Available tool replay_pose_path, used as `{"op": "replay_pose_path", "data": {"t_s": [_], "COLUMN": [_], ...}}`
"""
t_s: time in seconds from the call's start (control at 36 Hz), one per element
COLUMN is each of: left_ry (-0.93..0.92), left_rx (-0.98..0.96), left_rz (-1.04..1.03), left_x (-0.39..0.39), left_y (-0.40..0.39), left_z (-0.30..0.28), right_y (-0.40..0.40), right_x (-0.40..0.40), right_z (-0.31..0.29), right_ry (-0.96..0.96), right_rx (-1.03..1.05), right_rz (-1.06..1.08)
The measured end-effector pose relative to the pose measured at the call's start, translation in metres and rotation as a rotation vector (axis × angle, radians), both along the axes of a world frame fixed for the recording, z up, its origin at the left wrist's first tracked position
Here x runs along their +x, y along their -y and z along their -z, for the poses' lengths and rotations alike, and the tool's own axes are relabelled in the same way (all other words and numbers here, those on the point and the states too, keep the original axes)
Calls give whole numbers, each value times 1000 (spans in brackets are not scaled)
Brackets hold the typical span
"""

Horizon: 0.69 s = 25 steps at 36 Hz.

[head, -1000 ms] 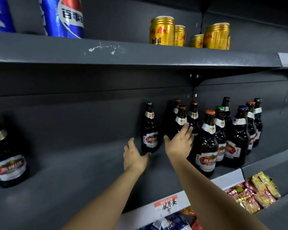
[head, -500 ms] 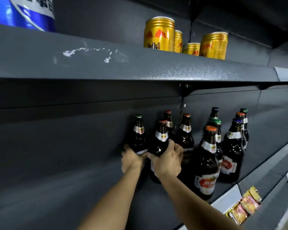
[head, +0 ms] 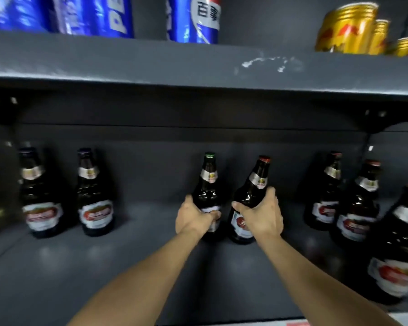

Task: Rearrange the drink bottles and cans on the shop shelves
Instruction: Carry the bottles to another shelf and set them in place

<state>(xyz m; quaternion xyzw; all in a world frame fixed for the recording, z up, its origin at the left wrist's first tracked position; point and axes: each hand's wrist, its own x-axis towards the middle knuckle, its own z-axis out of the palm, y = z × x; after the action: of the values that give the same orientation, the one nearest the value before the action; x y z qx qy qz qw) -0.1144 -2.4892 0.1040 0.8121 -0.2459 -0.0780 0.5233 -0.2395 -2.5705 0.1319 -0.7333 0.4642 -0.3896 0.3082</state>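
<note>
My left hand [head: 194, 216] grips a dark beer bottle with a green cap [head: 208, 182], which stands upright at the middle of the grey shelf [head: 127, 267]. Just to its right, my right hand [head: 262, 215] grips a second dark bottle with a red cap [head: 257, 182]; this one leans to the right. The two bottles are close together, away from the other bottles.
Two beer bottles [head: 41, 194] [head: 94, 194] stand at the left of the shelf. Several more bottles [head: 356, 203] crowd the right. On the upper shelf [head: 198, 64] stand blue Pepsi cans [head: 193, 17] and gold Red Bull cans [head: 346, 27].
Both hands took hold of a bottle each and carried the pair leftwards, away from the group at the right. The view swung left, bringing the two left bottles in.
</note>
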Motion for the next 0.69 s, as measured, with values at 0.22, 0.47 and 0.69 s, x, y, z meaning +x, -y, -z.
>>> {"op": "replay_pose_path", "data": {"t_s": [0.22, 0.47, 0.69], "left_ry": [-30, -6, -29], "left_rx": [-31, -74, -108], "left_rz": [-173, -68, 98], "left_x": [60, 109, 125], "left_y": [-60, -92, -94], "left_z": [-3, 4, 14], "right_y": [-43, -71, -71], "right_x": [65, 125, 135], "right_z": [0, 2, 4], "right_ry": [-32, -74, -156], "right_rx": [-21, -66, -123], "right_rz": [-175, -212, -223]}}
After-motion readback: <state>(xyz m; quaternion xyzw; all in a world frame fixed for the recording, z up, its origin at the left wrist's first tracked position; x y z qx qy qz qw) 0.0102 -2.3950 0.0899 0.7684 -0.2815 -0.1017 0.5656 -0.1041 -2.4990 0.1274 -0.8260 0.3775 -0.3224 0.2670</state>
